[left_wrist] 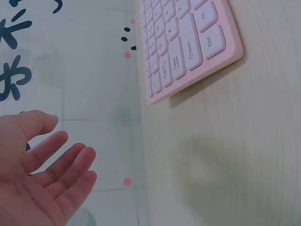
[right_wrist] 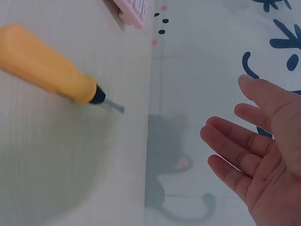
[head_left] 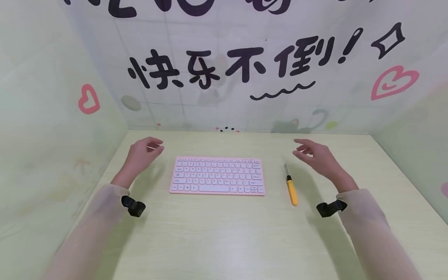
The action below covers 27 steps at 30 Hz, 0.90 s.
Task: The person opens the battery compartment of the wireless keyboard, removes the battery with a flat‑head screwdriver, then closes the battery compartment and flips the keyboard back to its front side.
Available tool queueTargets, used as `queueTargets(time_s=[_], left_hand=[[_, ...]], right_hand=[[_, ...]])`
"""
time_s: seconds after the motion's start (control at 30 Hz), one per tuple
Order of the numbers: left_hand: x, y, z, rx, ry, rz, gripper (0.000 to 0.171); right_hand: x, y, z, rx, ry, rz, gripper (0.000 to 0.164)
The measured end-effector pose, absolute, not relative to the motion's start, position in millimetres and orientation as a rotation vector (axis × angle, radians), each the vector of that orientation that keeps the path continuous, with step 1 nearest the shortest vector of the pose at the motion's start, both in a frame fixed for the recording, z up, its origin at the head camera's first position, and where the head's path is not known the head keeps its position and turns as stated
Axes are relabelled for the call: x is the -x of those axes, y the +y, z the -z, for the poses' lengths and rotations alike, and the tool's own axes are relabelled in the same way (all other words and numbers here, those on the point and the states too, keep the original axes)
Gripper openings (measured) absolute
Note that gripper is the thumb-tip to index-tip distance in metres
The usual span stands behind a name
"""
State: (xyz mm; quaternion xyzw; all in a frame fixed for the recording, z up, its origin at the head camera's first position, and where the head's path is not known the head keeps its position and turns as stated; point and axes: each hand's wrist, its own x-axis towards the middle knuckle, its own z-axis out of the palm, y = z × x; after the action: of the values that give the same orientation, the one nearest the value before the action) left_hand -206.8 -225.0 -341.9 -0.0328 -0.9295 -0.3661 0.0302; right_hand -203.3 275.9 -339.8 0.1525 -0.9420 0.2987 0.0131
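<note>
A pink keyboard with pale keys (head_left: 217, 176) lies flat on the table between my two hands. My left hand (head_left: 141, 153) hovers above the table off the keyboard's left end, its fingers relaxed and holding nothing. To the right of the keyboard lies a slim tool with a yellow handle (head_left: 292, 193), a black collar and a thin metal shaft pointing away from me; its exact kind is unclear. Over the table just right of this tool, my right hand (head_left: 316, 157) hangs with loosely bent fingers and nothing in them. Neither hand touches either object.
The pale wooden table (head_left: 224, 233) meets a printed back wall (head_left: 217, 112) with black lettering. Side panels (head_left: 45, 155) rise at left and right. A black wrist camera (head_left: 133, 206) sits on the left sleeve, another (head_left: 330, 209) on the right.
</note>
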Motion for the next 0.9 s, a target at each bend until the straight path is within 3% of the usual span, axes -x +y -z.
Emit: queueTargets(time_s=[0.53,0.9], left_hand=[[197.9,-210.0,392.1,-0.111,-2.862,1.446,0.031],[197.2,-194.5,402.3,-0.241,-2.832,1.651,0.036]], right_hand=[[199.8,219.8,389.5,-0.58,-3.053,-1.062,0.041],[198.8,207.5,404.1,-0.625,-3.076,-1.119,0.037]])
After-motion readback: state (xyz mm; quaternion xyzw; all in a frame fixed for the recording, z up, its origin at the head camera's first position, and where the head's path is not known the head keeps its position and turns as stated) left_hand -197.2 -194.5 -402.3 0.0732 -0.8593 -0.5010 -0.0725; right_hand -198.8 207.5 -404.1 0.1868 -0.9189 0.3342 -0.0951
